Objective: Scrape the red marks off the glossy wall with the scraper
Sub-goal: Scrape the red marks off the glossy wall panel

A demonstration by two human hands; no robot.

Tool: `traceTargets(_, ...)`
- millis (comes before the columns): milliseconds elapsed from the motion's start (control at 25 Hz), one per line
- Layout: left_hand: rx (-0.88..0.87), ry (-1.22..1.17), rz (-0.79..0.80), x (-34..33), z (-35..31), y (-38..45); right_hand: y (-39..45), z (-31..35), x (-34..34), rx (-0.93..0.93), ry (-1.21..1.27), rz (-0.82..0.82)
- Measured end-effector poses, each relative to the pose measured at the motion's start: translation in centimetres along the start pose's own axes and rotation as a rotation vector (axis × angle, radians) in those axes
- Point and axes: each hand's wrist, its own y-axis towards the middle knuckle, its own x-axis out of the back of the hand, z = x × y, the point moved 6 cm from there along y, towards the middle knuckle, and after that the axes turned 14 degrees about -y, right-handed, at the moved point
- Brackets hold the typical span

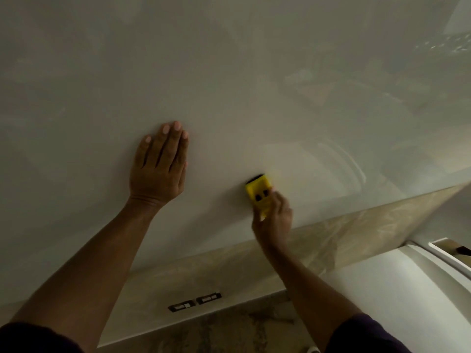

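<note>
Scraping is under way: right hand (274, 220) grips the yellow scraper (258, 192), blade on the glossy wall (254, 85); left hand (158, 169) lies flat left of it. No red marks visible; next stroke likely needs steady pressure.

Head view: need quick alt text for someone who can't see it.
A right hand grips a yellow scraper, its dark edge against a glossy pale wall, while the left hand rests flat on the wall beside it. No red marks are visible.
</note>
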Motion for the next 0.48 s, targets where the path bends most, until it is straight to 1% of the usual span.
traceTargets(120,-0.027,0.012,-0.019,0.2,-0.3,0.5,-5.4,3.4,-2.8,0.654,-0.209,0.098)
traceTargets(160,-0.073,-0.004,-0.008,0.2,-0.7,0.9,-6.4,3.5,-3.5,0.821,-0.273,0.121)
traceTargets(200,-0.141,-0.027,0.012,0.0,-1.2,1.4,-6.6,3.0,-3.9,0.906,-0.309,0.143)
traceTargets(240,-0.211,-0.051,0.037,-0.1,-1.8,1.9,-6.1,2.4,-3.8,0.907,-0.319,0.158)
traceTargets(280,-0.262,-0.069,0.060,-0.3,-2.2,2.5,-5.2,1.6,-3.3,0.846,-0.312,0.148)
traceTargets(360,-0.294,-0.085,0.078,-0.4,-2.5,3.2,-1.7,-1.4,-1.3,0.598,-0.259,0.039)
traceTargets(400,-0.295,-0.089,0.081,-0.5,-2.7,3.3,0.5,-3.6,-0.1,0.415,-0.212,-0.028)
traceTargets(440,-0.298,-0.090,0.087,-0.6,-2.8,3.2,2.7,-6.3,1.2,0.170,-0.154,-0.079)
traceTargets(480,-0.301,-0.088,0.095,-0.6,-2.9,3.2,4.6,-9.2,2.2,-0.124,-0.080,-0.101)
